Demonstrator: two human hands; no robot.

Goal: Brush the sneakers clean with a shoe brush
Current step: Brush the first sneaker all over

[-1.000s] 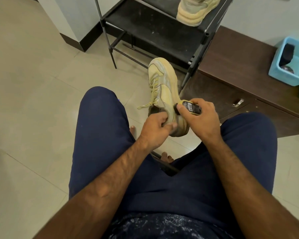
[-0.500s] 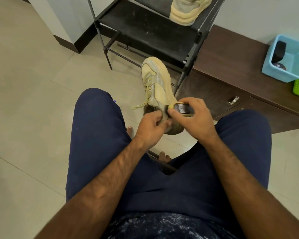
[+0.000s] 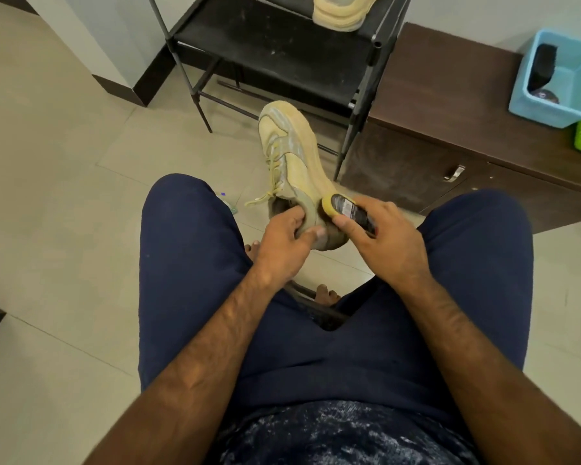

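Brush [image 3: 344, 209] shifted along sneaker [image 3: 296, 162] side, in right hand [image 3: 386, 243], left hand [image 3: 282, 243] gripping heel

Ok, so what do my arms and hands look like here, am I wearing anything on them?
Both arms are bare as far up as the picture shows: no sleeves on the left forearm or right forearm. The left hand and right hand are bare too, with no gloves, rings, watch or wristbands visible.
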